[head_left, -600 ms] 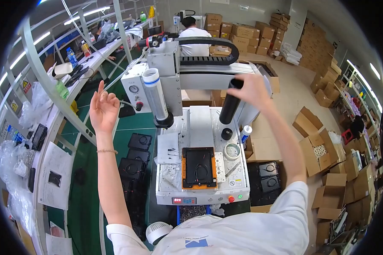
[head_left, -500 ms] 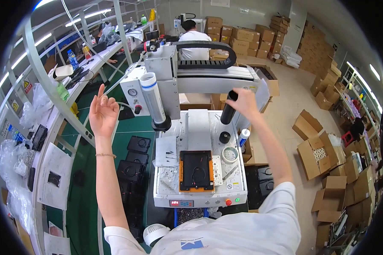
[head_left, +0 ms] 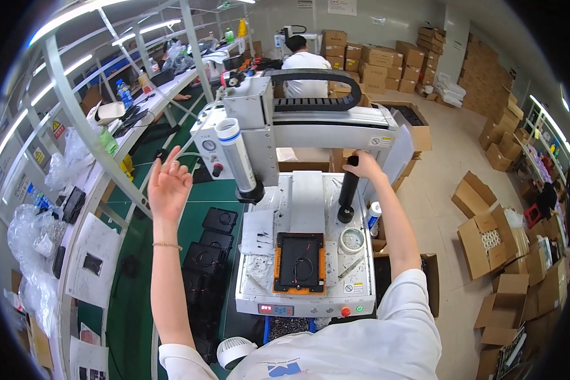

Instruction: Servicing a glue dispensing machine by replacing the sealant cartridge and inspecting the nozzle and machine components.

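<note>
My right hand (head_left: 366, 167) is closed around the top of a black tube (head_left: 348, 187) standing nearly upright on the right of the white machine bed (head_left: 267, 250). The tube's lower end meets a round black base (head_left: 345, 215); whether the two are joined I cannot tell. Raised at the left of the machine, my left hand (head_left: 170, 190) has its index finger stretched and its other fingers loosely bent, and no held thing shows. Between my arms, a black tray-like case (head_left: 299, 263) with a thin looped cable sits in an orange fixture (head_left: 277, 269).
A large white barrel (head_left: 237, 155) hangs from the machine head, under a gantry beam (head_left: 329, 114). A tape roll (head_left: 352, 240) and a white-blue tube (head_left: 374, 213) are at the right. Black cases (head_left: 212, 247) line the left side. Behind the machine sits another person (head_left: 305, 66).
My right hand has brought the black tube down to the round black base. My left hand stays raised with similar fingers. The whole view has shifted slightly.
</note>
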`<state>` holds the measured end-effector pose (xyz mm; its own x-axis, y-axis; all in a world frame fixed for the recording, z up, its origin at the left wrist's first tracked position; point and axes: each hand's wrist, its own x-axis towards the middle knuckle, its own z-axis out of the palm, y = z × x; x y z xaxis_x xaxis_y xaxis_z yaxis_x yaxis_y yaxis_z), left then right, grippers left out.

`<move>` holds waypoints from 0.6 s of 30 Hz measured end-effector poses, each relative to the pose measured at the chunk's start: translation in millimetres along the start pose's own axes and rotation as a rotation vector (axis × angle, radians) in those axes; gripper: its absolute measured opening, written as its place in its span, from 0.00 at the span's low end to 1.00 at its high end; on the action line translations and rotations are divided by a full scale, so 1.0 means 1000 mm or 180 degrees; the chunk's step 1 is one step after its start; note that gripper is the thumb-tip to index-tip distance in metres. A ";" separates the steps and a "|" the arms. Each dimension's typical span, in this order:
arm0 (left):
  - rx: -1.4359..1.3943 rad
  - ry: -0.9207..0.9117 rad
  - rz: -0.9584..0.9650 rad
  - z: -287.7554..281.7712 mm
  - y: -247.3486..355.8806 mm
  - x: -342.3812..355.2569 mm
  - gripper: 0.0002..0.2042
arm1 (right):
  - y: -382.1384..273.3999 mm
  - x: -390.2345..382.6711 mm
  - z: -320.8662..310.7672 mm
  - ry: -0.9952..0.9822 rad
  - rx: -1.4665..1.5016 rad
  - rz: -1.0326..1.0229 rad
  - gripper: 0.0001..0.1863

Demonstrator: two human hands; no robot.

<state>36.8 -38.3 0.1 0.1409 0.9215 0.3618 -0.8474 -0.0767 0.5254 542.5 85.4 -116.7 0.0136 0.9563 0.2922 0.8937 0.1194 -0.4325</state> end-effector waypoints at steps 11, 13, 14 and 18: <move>0.0734 -0.0175 -0.0064 -0.018 -0.023 -0.006 0.31 | -0.222 -0.032 -0.018 0.0516 0.2970 -0.1402 0.22; 0.0765 -0.0333 -0.0077 -0.029 -0.028 -0.003 0.33 | -0.268 -0.004 0.003 0.0722 0.3187 -0.1714 0.30; 0.0856 -0.0242 -0.0122 -0.029 -0.035 -0.002 0.33 | -0.285 0.004 0.014 0.0967 0.3136 -0.1858 0.34; 0.2072 0.0396 -0.0159 -0.035 -0.051 0.001 0.27 | -0.350 0.001 0.027 0.1025 0.2509 -0.1328 0.34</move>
<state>62.0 -19.8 -53.4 0.0788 0.9640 0.2540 -0.3537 -0.2112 0.9112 217.1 52.2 11.9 -0.0103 0.6901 0.7236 0.2955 0.6934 -0.6571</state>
